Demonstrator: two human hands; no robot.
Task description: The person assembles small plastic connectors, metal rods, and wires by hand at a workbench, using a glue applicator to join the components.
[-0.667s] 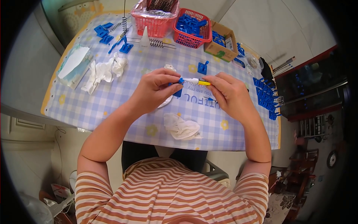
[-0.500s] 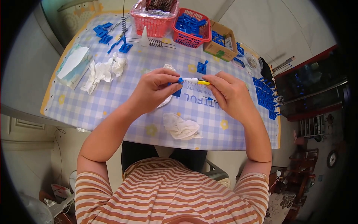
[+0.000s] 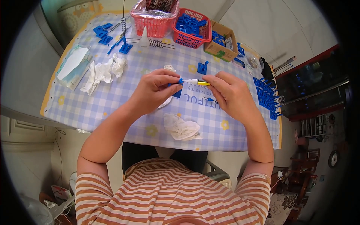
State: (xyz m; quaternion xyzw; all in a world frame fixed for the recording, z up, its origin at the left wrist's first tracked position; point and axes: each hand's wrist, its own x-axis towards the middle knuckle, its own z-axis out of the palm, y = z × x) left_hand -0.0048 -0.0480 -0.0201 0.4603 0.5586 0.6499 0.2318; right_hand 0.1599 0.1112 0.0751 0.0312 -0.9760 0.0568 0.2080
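Between the thumb and fingers of my left hand [image 3: 155, 88] is a blue plastic part [image 3: 177, 92] with a flat square base and a small knob on top. My right hand [image 3: 227, 90] pinches a small yellow glue tube [image 3: 203, 83] with a white nozzle [image 3: 190, 81]. The nozzle's tip points left and meets the knob of the blue part. Under my left hand a white round thing shows only in part. Beyond my hands a similar blue part [image 3: 203, 67] stands on the checked tablecloth [image 3: 150, 130].
Crumpled tissues [image 3: 182, 127] lie near the front edge, with more tissues [image 3: 104, 73] and a tissue pack [image 3: 74, 67] at left. Along the back stand a pink basket [image 3: 154, 25], a red basket [image 3: 192, 32] of blue parts and a carton [image 3: 222, 43]. Several blue parts [image 3: 267, 96] line the right edge.
Both hands hold nearly the same pose. The whole view has shifted very slightly, and the glue nozzle stays at the blue part's knob.
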